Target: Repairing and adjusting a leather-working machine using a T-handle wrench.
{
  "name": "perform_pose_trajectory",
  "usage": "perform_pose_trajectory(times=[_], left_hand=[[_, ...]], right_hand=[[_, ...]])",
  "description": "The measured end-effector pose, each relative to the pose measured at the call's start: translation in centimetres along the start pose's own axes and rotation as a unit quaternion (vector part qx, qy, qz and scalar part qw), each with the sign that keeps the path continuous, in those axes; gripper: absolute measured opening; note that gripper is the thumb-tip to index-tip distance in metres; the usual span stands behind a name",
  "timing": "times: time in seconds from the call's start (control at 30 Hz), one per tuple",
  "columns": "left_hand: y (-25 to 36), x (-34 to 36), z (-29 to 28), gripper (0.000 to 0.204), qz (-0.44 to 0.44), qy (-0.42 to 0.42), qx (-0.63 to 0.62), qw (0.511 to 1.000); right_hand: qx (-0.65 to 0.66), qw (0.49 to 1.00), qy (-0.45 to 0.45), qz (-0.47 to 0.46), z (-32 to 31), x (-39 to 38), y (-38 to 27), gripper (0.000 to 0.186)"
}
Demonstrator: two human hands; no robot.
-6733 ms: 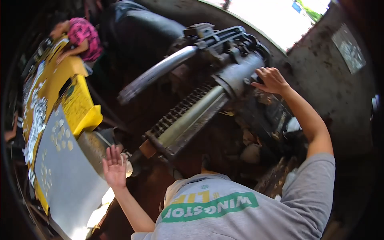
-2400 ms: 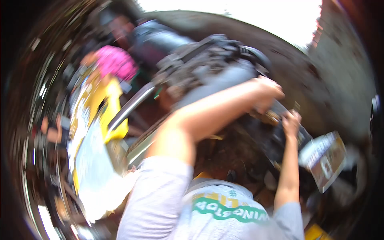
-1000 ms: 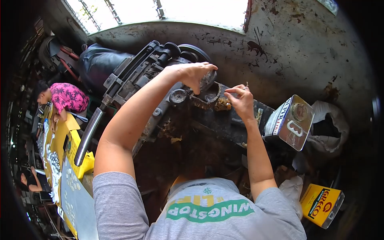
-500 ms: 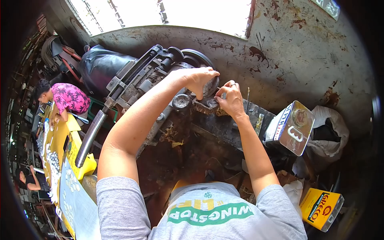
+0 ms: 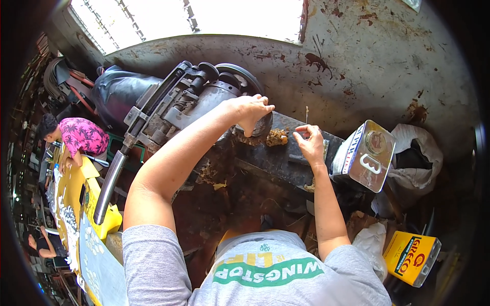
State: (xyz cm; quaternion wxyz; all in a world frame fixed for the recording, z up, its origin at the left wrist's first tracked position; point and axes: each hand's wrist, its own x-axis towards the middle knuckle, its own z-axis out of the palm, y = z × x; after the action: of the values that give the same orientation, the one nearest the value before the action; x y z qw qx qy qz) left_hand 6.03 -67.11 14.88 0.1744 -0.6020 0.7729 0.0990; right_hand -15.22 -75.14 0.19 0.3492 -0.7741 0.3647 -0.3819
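Note:
A heavy, dark metal machine (image 5: 184,97) with a large wheel stands on a bench in front of me, resembling an old sewing machine. My left hand (image 5: 251,113) lies against its rounded head (image 5: 263,127), fingers stretched out to the right and thumb hanging apart below. The hand hides part of the head, and whether anything small is behind the fingers does not show. To the right, my right hand (image 5: 309,144) is raised over the bench, fingers curved and apart from the thumb, with nothing visible between them. A yellow-brown crusty lump (image 5: 277,136) sits between the hands.
At the bench's right end stands a metal tin (image 5: 375,160), with a white sack (image 5: 426,140) behind it. A yellow can (image 5: 410,258) is lower right. A metal tube (image 5: 109,188) juts toward the yellow table (image 5: 97,176) at left, where a person in pink (image 5: 84,135) bends over.
My right hand has drawn away from the machine's head to the right, its fingers opening and uncovering the lump. The view has shifted; the round knob under my left wrist is now out of sight.

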Motion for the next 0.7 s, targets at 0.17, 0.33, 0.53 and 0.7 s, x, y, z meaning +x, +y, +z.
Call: perform_pose_trajectory(times=[0.17,0.33,0.53,0.7], left_hand=[[0.4,0.1,0.0,0.109,-0.002,-0.017,0.029,0.999],[0.4,0.2,-0.1,0.111,-0.004,-0.033,0.028,0.999],[-0.1,0.3,0.2,0.118,0.006,-0.067,0.02,0.998],[0.9,1.1,0.1,0.121,-0.015,-0.07,0.063,0.995]], right_hand=[[-0.025,1.0,-0.007,0.013,-0.2,-2.0,2.6,0.015],[-0.037,0.998,-0.028,0.037,0.1,-3.4,4.9,0.021],[-0.205,0.978,-0.01,0.024,2.2,-4.1,6.1,0.044],[-0.271,0.954,-0.036,0.124,3.3,-2.5,5.4,0.05]])
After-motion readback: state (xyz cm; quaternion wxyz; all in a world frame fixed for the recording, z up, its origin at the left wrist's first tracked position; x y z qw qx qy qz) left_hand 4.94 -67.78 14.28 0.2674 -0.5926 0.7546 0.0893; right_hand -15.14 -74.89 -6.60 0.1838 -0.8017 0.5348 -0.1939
